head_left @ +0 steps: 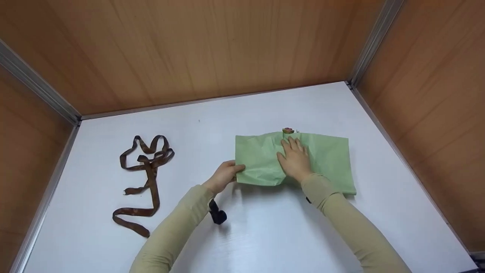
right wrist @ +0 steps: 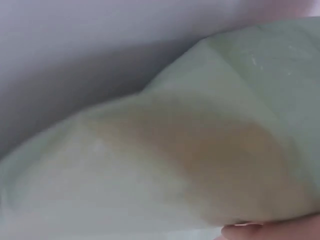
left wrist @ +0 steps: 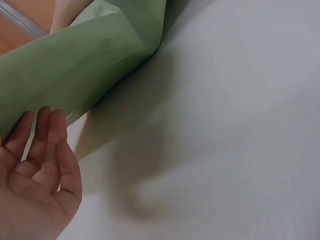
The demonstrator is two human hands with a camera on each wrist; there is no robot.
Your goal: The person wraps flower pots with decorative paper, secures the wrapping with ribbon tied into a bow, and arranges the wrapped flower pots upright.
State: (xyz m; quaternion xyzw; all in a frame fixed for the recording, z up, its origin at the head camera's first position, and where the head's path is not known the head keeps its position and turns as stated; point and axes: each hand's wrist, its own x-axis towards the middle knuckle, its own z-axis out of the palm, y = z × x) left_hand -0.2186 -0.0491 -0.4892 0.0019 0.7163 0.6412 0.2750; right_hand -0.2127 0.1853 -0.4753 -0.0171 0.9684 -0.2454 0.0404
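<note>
A sheet of light green wrapping paper (head_left: pixel 259 151), creased and folded at the middle, lies on the right half of the white table. My left hand (head_left: pixel 223 175) holds its left edge, thumb on top and the other fingers beneath. In the left wrist view, fingertips of that hand (left wrist: pixel 40 175) meet the paper's underside. My right hand (head_left: pixel 296 159) presses on the middle of the paper with its fingers spread. Just past the far edge peeks a small reddish, flower-like thing (head_left: pixel 288 130), the rest hidden under paper. The right wrist view is mostly blurred paper (right wrist: pixel 125 175).
A long brown ribbon (head_left: pixel 154 189) lies in loose loops on the left side of the white table (head_left: pixel 94 151). Wooden panels (head_left: pixel 227 45) with metal edging enclose the table at the back and both sides. A black wrist device (head_left: pixel 218 216) hangs below the left sleeve.
</note>
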